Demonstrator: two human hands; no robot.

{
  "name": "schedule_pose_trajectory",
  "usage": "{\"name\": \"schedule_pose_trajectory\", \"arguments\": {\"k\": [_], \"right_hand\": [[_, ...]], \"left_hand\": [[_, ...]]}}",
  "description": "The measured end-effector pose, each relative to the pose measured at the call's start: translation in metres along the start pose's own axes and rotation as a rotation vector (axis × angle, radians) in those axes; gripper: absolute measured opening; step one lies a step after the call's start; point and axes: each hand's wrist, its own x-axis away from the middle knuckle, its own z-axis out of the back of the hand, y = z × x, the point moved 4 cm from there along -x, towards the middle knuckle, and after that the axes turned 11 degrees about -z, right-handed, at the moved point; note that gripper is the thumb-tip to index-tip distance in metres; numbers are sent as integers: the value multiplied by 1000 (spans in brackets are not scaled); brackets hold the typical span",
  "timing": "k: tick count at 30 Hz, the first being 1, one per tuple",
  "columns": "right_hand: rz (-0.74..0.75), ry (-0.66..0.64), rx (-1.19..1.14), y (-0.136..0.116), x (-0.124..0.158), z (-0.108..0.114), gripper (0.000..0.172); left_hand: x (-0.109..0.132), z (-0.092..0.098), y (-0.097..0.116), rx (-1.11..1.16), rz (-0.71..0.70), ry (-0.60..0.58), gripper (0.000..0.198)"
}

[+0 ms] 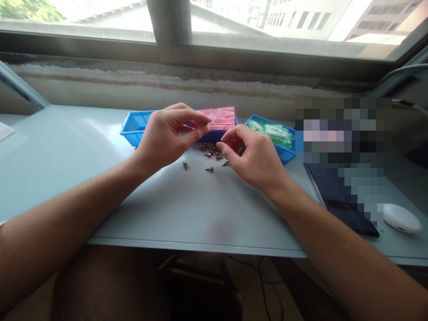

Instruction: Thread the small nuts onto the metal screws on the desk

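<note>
My left hand [170, 131] is raised over the desk, thumb and forefinger pinched on a small metal screw [205, 125], mostly covered by the fingertips. Lower and to its right, my right hand [252, 151] has its thumb and forefinger drawn together beside a pile of screws [210, 149]; what they hold, if anything, is too small to make out. Two loose screws lie in front of the pile, one screw [185, 165] to the left and another screw [209, 169] nearer the middle. A third lies by my right thumb.
Behind my hands stand a blue bin [133, 122], a pink plastic packet [219, 118] in a darker blue bin, and a blue bin [286, 154] with green packets [276, 133]. At right lie a dark tablet [341, 209] and a white rounded object [401, 218]. A window sill runs behind.
</note>
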Motion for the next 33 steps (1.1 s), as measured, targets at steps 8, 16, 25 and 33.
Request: {"name": "schedule_pose_trajectory", "arguments": {"k": [8,16,25,33], "right_hand": [[-132,-166,333,10,2,-8,12],[-72,-195,291,8,1,-7,10],[-20,-186,185,9,0,-7,32],[41,-102,98,6,-1,-7,39]], "left_hand": [[-16,33,-29,-404,-101,-26,23],[-22,46,-68,-465,92,-81,17],[-21,47,-67,-431,104,-69,19],[-11,15,1,-299,-222,-103,22]]}}
